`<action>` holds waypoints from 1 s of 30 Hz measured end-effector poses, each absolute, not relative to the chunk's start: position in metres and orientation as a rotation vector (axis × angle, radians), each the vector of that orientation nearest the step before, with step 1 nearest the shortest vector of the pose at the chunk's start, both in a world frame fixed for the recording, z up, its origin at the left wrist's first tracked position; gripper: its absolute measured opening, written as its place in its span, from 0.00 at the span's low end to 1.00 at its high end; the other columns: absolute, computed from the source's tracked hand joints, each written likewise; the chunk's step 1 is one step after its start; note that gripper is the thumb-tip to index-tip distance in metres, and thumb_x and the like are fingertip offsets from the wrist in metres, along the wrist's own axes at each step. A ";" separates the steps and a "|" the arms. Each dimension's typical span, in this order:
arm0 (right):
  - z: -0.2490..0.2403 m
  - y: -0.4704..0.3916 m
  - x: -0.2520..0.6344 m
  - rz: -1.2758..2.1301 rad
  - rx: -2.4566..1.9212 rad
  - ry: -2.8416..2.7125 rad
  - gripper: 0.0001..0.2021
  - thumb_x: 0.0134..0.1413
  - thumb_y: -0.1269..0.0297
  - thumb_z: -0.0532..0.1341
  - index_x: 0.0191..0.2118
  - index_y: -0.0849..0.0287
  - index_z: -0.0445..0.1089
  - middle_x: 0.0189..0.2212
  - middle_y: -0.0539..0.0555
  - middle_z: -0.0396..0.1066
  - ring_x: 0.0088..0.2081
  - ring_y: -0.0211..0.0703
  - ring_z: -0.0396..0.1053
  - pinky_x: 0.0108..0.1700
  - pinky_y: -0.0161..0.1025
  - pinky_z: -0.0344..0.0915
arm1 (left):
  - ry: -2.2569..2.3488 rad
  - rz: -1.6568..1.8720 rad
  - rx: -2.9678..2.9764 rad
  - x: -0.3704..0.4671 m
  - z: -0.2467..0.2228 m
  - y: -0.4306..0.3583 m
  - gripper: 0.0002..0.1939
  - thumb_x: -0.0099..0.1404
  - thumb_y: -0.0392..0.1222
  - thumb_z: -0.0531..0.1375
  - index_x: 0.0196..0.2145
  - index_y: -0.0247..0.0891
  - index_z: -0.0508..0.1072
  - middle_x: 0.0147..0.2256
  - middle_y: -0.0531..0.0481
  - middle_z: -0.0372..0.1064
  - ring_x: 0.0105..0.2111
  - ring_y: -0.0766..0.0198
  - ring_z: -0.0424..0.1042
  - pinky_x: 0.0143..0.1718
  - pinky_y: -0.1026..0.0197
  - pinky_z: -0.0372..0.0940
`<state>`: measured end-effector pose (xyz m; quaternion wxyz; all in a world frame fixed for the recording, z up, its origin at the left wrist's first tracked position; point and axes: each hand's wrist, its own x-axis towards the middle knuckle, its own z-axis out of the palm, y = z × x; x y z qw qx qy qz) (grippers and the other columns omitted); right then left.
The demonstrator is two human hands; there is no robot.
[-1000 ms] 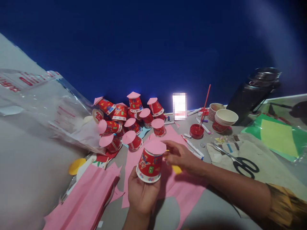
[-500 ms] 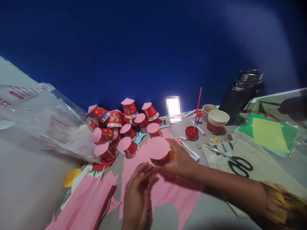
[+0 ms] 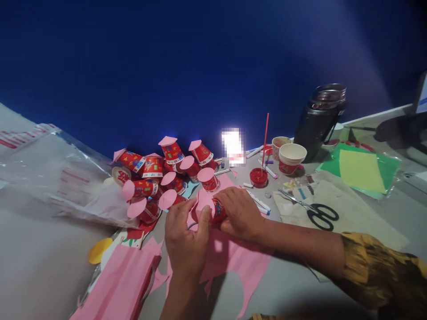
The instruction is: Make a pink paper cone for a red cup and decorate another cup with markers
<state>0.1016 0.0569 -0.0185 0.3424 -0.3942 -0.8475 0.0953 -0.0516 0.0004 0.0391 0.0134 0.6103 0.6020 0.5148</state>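
Note:
Between my hands is a red paper cup (image 3: 218, 210) with a pink paper disc (image 3: 204, 202) on its end, tilted so the disc faces left. My right hand (image 3: 242, 213) wraps round the cup from the right. My left hand (image 3: 188, 226) has its thumb and fingers on the disc. Behind them several red cups with pink paper tops (image 3: 171, 151) stand or lie in a cluster. Cut pink paper (image 3: 243, 262) lies beneath my hands.
Folded pink paper (image 3: 115, 278) and a plastic bag (image 3: 83, 182) are at the left. On the right are scissors (image 3: 322, 215) on cloth, stacked cups (image 3: 292, 158), a dark flask (image 3: 318, 124), green sheets (image 3: 383, 171), markers (image 3: 260, 201) and a red pot (image 3: 259, 178) holding a stick.
The cup has tipped to the left. My left hand has risen and taken hold of its pink disc, and my right hand has shifted round the cup. The view has moved slightly.

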 end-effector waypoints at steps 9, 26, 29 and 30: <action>-0.017 0.058 0.101 0.226 -1.074 -2.225 0.19 0.51 0.67 0.67 0.50 0.59 0.70 0.47 0.60 0.77 0.49 0.58 0.69 0.49 0.50 0.59 | 1.946 1.527 2.017 -0.054 0.028 0.005 0.13 0.67 0.52 0.66 0.43 0.43 0.81 0.43 0.42 0.78 0.44 0.47 0.74 0.48 0.48 0.63; -0.002 0.088 0.105 0.354 -1.417 -2.134 0.19 0.58 0.51 0.69 0.48 0.58 0.72 0.45 0.60 0.78 0.48 0.59 0.72 0.46 0.48 0.65 | 2.286 0.815 2.274 -0.022 0.071 0.060 0.19 0.68 0.48 0.65 0.52 0.36 0.80 0.46 0.39 0.81 0.50 0.41 0.77 0.51 0.42 0.65; -0.006 0.085 0.098 0.388 -1.427 -2.195 0.20 0.57 0.49 0.70 0.48 0.59 0.72 0.45 0.61 0.79 0.48 0.59 0.73 0.47 0.49 0.67 | 2.308 0.744 2.234 -0.029 0.064 0.055 0.19 0.68 0.48 0.65 0.52 0.36 0.79 0.49 0.39 0.81 0.53 0.41 0.77 0.55 0.40 0.65; -0.008 0.084 0.095 0.398 -1.421 -2.214 0.21 0.56 0.49 0.70 0.47 0.59 0.73 0.45 0.61 0.79 0.48 0.59 0.73 0.47 0.49 0.67 | 2.317 0.726 2.213 -0.031 0.060 0.053 0.18 0.68 0.48 0.65 0.52 0.36 0.79 0.50 0.39 0.81 0.53 0.41 0.77 0.56 0.40 0.65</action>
